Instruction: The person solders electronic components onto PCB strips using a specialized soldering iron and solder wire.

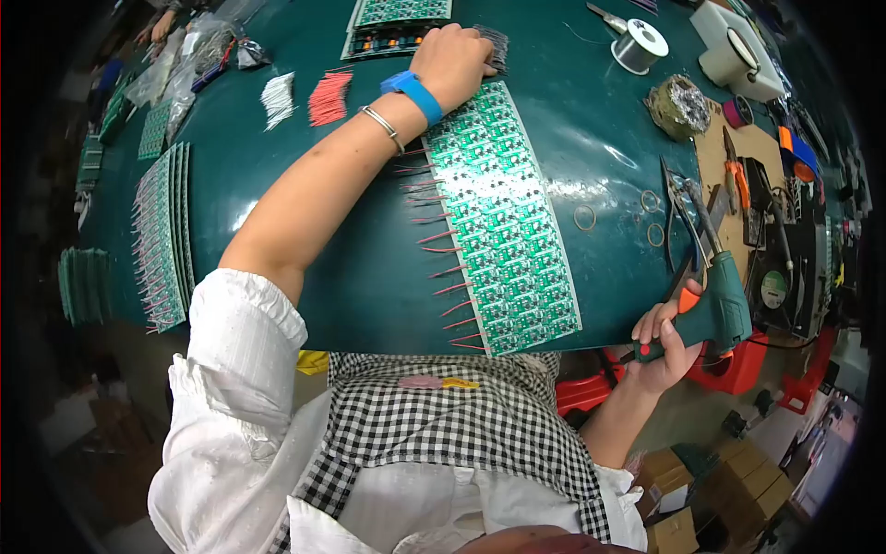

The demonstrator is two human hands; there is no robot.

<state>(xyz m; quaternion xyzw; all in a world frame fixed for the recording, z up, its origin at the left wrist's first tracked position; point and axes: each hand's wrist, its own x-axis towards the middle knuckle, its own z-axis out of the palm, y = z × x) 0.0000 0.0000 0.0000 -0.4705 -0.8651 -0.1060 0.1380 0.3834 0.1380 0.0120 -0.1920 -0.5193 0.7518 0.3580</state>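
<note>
A long green circuit board panel point(503, 212) lies before me, with thin red wires point(447, 249) sticking out along its left edge. My left hand point(452, 65) reaches across to its far end, fingers curled down beside a bundle of dark wires point(499, 48). Its fingertips are partly hidden, so what they pinch cannot be made out. At the table's near right edge, my right hand point(666, 355) is closed round the handle of a green soldering gun point(720, 309) with an orange trigger. The gun's metal tip points up and away over the table.
Bundles of white wires point(277, 100) and red wires point(329, 98) lie at left, near stacked wired boards point(166, 240). More boards point(401, 11) lie at the back. Solder spool point(639, 46), foil-topped lump point(678, 106), pliers point(678, 203) and orange-handled cutters point(736, 175) stand at right.
</note>
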